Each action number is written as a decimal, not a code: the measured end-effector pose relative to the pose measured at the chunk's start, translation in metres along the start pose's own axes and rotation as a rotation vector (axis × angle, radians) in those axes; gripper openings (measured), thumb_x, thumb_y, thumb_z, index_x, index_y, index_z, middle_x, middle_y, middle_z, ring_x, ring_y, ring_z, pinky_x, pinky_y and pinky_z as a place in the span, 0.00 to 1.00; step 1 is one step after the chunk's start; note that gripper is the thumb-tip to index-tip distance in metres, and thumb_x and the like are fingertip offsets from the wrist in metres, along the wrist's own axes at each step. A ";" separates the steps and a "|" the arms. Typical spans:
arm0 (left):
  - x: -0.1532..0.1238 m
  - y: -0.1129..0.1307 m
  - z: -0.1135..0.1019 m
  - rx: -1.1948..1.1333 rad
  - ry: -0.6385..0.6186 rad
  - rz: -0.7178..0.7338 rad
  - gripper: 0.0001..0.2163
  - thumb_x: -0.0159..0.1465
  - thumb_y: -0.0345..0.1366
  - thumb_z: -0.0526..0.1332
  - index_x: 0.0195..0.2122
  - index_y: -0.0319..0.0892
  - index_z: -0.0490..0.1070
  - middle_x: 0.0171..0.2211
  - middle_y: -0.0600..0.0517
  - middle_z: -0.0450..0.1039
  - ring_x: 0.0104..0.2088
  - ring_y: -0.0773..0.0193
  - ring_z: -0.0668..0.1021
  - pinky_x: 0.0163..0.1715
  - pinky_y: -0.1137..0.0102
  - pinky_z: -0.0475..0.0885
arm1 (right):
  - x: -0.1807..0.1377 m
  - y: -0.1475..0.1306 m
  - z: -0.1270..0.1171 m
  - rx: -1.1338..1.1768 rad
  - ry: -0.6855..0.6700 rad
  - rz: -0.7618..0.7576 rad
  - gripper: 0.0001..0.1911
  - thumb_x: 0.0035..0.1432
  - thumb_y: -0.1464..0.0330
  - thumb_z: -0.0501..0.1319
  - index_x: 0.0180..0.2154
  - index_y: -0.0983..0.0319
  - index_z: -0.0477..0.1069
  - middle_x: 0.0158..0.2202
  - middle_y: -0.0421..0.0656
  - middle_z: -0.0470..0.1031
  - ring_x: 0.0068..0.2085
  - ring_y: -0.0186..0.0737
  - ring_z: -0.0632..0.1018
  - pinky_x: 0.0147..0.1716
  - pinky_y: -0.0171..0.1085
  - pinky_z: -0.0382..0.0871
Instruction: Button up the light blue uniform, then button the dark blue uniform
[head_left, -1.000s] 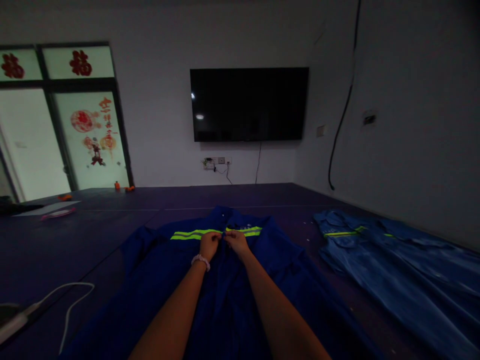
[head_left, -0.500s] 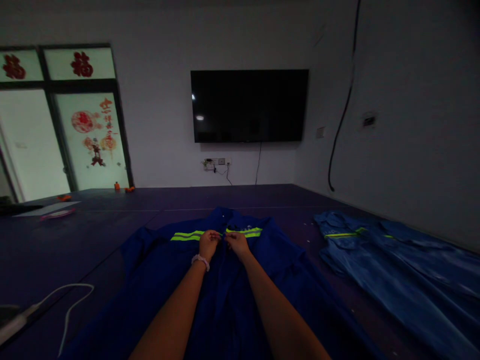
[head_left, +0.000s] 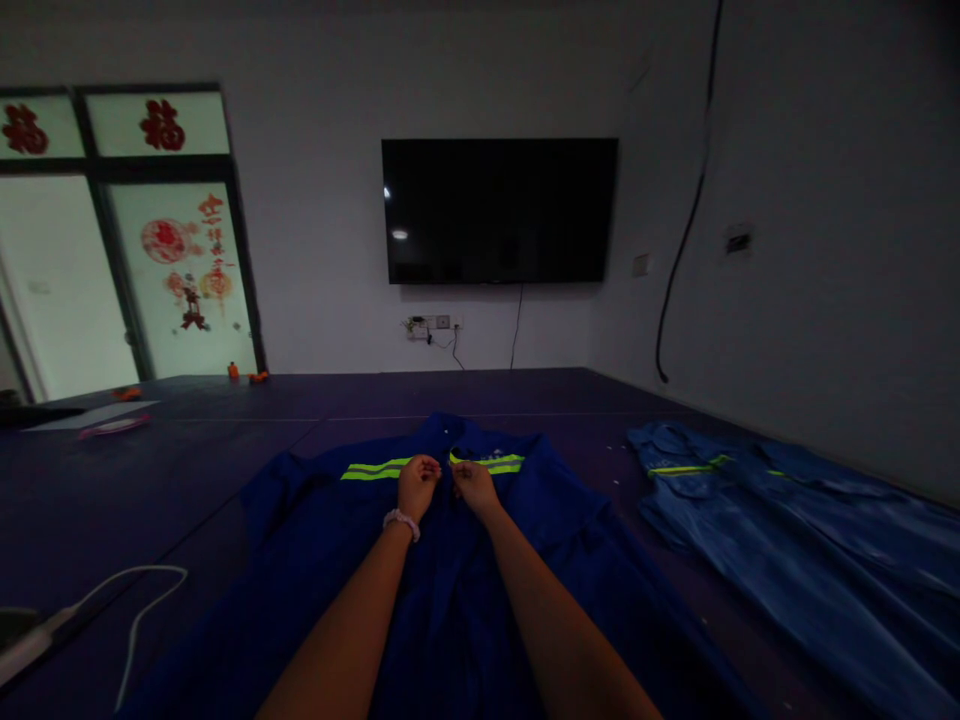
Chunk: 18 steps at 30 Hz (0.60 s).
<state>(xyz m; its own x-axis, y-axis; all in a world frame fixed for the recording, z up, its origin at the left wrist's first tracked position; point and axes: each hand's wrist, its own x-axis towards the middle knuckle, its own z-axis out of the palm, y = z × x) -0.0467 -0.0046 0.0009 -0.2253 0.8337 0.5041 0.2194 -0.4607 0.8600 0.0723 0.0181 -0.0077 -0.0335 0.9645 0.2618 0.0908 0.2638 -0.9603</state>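
A dark blue work jacket [head_left: 322, 560] lies spread out in front of me, its collar away from me and a yellow-green and grey reflective stripe [head_left: 375, 470] across the chest. My left hand [head_left: 418, 488], with a scrunchie [head_left: 402, 522] on the wrist, is over the left part of the stripe beside the front opening. Its fingers are curled together; whatever is between them is too small to tell. On the other side of the opening, my right hand [head_left: 475, 487] pinches the jacket's front edge by the stripe. A narrow gap separates the fingertips.
To the right lies a lighter blue garment [head_left: 757, 540] with yellow stripes. A white cable [head_left: 135, 620] curves over the purple surface [head_left: 225, 440] at left. Small orange objects [head_left: 258, 377] sit at the far edge. A television [head_left: 499, 210] hangs on the wall ahead.
My left fingertips have moved slightly up and away from the jacket's opening, widening the gap between the hands. My right hand has barely moved.
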 end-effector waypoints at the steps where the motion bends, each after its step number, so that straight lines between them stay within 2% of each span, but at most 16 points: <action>1: 0.000 0.001 0.000 0.004 -0.004 0.008 0.05 0.48 0.24 0.58 0.26 0.39 0.68 0.25 0.52 0.73 0.29 0.68 0.76 0.29 0.74 0.71 | 0.000 0.001 0.000 -0.006 -0.001 -0.003 0.07 0.45 0.65 0.61 0.24 0.63 0.70 0.14 0.35 0.68 0.16 0.30 0.69 0.15 0.28 0.62; 8: -0.003 0.005 0.000 0.031 -0.022 0.034 0.07 0.49 0.24 0.58 0.28 0.38 0.70 0.26 0.51 0.74 0.30 0.67 0.77 0.31 0.73 0.71 | 0.001 0.004 0.001 -0.059 -0.004 -0.035 0.04 0.44 0.68 0.60 0.22 0.63 0.67 0.14 0.34 0.67 0.15 0.31 0.70 0.15 0.28 0.61; 15: -0.006 0.006 0.000 0.056 0.000 0.028 0.09 0.48 0.31 0.64 0.32 0.38 0.71 0.26 0.51 0.75 0.28 0.65 0.77 0.29 0.72 0.71 | 0.000 0.005 0.001 -0.138 -0.016 -0.076 0.04 0.46 0.69 0.60 0.23 0.62 0.67 0.15 0.35 0.69 0.15 0.32 0.70 0.14 0.29 0.62; 18: -0.006 0.005 -0.001 0.071 0.000 0.019 0.09 0.48 0.29 0.62 0.33 0.38 0.71 0.25 0.52 0.75 0.27 0.66 0.77 0.28 0.73 0.71 | 0.000 0.005 0.002 -0.172 -0.021 -0.088 0.05 0.46 0.68 0.61 0.23 0.62 0.68 0.15 0.37 0.70 0.15 0.34 0.71 0.15 0.30 0.62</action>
<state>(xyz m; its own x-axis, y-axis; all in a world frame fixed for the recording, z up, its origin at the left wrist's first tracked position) -0.0449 -0.0122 0.0022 -0.2208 0.8247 0.5208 0.2908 -0.4540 0.8422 0.0708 0.0189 -0.0124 -0.0700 0.9376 0.3405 0.2555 0.3468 -0.9025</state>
